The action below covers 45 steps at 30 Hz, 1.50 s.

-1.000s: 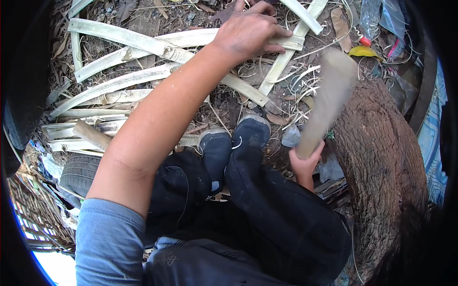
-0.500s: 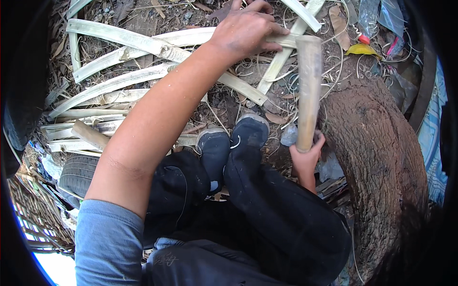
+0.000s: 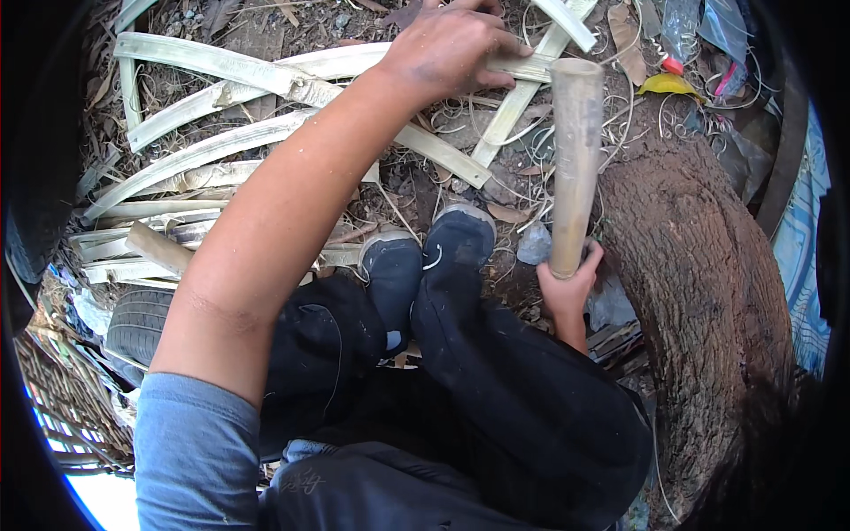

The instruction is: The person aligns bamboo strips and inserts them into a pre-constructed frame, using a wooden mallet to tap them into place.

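My left hand (image 3: 450, 49) reaches across to the top middle, with its fingers and thumb closed round a pale split-bamboo strip (image 3: 522, 67). That strip runs left under my wrist and lies over another strip (image 3: 506, 122). Lower right, my right hand (image 3: 571, 288) grips the near end of a thick round wooden stick (image 3: 575, 159), which looks like bamboo. The stick points away from me, its far end close to the strip's end; I cannot tell whether they touch. Part of the right hand is hidden behind the stick.
A thick, rough-barked log (image 3: 695, 265) curves along the right side. Several pale strips (image 3: 204, 168) lie piled on the left near a tyre (image 3: 140, 323). My shoes (image 3: 460, 234) stand in the middle. Curled shavings, a yellow leaf (image 3: 668, 85) and plastic scraps litter the ground.
My left hand has shifted slightly left and up, the strip staying in its grip. The right hand and stick hold nearly the same place.
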{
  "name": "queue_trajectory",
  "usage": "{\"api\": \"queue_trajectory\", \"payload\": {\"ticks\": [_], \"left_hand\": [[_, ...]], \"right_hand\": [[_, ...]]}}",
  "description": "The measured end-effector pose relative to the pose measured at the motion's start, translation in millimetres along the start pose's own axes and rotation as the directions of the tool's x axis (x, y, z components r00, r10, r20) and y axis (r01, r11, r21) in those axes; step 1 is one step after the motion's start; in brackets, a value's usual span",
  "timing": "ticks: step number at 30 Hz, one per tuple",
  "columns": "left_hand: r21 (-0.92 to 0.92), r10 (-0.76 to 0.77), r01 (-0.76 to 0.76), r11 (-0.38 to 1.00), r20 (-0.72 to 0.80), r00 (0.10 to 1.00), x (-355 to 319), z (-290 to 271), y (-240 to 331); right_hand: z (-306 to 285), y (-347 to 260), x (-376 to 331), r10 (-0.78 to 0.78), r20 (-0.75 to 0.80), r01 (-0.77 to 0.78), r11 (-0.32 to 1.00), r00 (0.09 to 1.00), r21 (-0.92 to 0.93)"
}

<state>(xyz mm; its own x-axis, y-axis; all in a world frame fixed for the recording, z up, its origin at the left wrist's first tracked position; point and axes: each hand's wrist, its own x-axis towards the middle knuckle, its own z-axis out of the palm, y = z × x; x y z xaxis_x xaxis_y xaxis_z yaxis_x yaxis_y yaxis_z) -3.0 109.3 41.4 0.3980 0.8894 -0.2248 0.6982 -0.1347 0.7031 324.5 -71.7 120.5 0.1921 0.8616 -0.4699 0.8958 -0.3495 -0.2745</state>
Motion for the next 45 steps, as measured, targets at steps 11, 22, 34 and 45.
{"api": "queue_trajectory", "payload": {"ticks": [11, 22, 34, 45], "left_hand": [[-0.001, 0.033, -0.034, 0.999, -0.053, 0.998, -5.5, -4.6, 2.1], [0.001, 0.043, -0.043, 0.999, -0.040, 0.998, -0.2, 6.6, -11.2], [0.014, -0.007, 0.008, 1.000, -0.077, 0.997, -2.5, 8.1, -14.6], [0.011, 0.053, -0.052, 0.999, -0.024, 0.998, -1.4, 6.6, -0.9]], "right_hand": [[1.5, 37.2, -21.4, -0.268, -0.041, 0.271, 0.955, 0.962, 0.120], [4.0, 25.3, -13.9, -0.084, -0.098, 0.107, 0.959, 0.992, 0.261], [-2.5, 1.0, -0.4, 0.000, 0.013, 0.000, 0.999, 1.000, -0.033], [1.6, 20.0, -24.4, -0.245, -0.067, 0.253, 0.953, 0.967, 0.167]]}}
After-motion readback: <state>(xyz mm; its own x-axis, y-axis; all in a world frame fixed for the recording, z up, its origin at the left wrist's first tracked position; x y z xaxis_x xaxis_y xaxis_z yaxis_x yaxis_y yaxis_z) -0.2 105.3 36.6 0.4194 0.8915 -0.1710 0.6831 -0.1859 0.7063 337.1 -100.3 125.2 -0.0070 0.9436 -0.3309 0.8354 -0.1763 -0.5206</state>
